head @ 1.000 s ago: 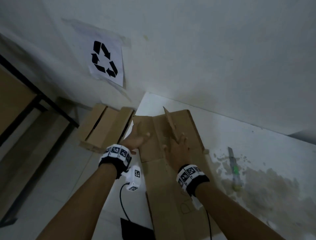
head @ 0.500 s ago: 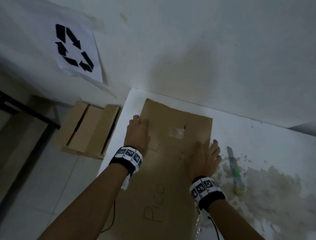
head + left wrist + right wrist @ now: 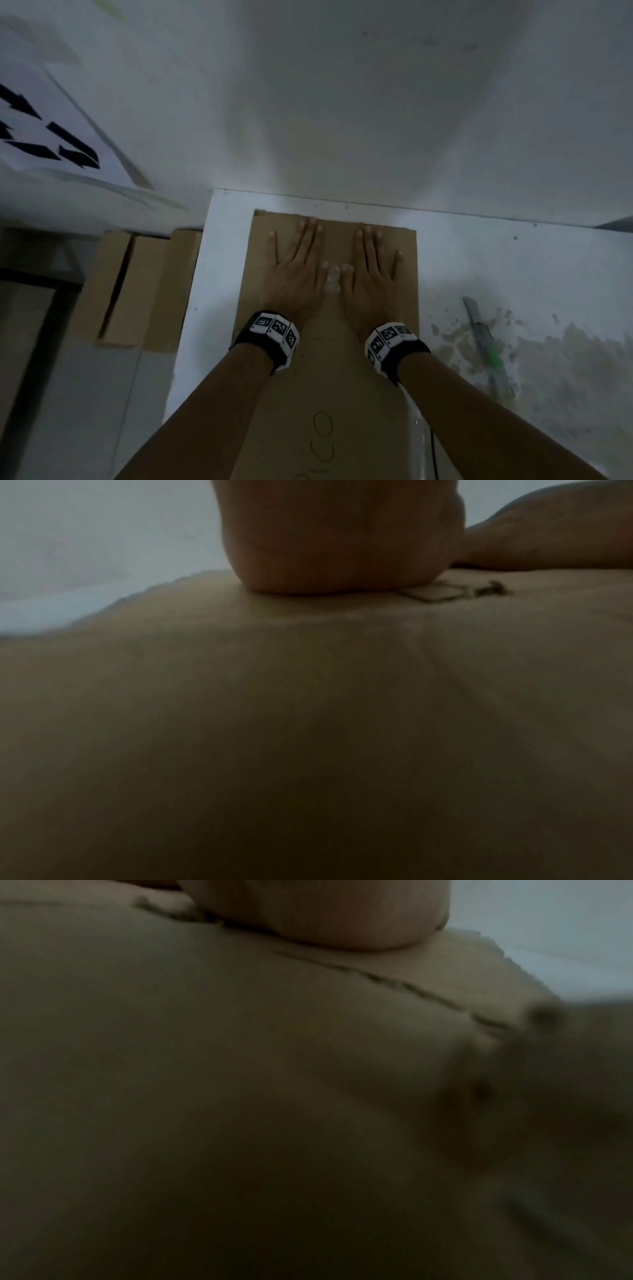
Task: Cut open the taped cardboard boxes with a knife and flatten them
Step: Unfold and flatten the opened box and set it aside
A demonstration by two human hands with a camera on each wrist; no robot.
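Observation:
A brown cardboard box (image 3: 329,383) lies flattened on the white table (image 3: 479,260), its far edge near the wall. My left hand (image 3: 296,263) and right hand (image 3: 371,270) press flat on its far end, side by side, fingers straight and spread, thumbs almost touching over a scrap of clear tape (image 3: 332,284). In the left wrist view the heel of the left hand (image 3: 339,542) bears on the cardboard (image 3: 308,723). The right wrist view has the right hand (image 3: 329,912) on cardboard (image 3: 240,1096) beside a cut seam. A green-handled knife (image 3: 488,346) lies on the table right of the box.
More folded cardboard (image 3: 137,287) lies on the floor left of the table. A paper with a recycling sign (image 3: 44,137) hangs on the wall at left. The table is stained brown (image 3: 565,377) around the knife. The wall stands just behind the table.
The raised flap has been pushed down and the box now lies flat. Both hands moved forward to its far end and came together, palms flat.

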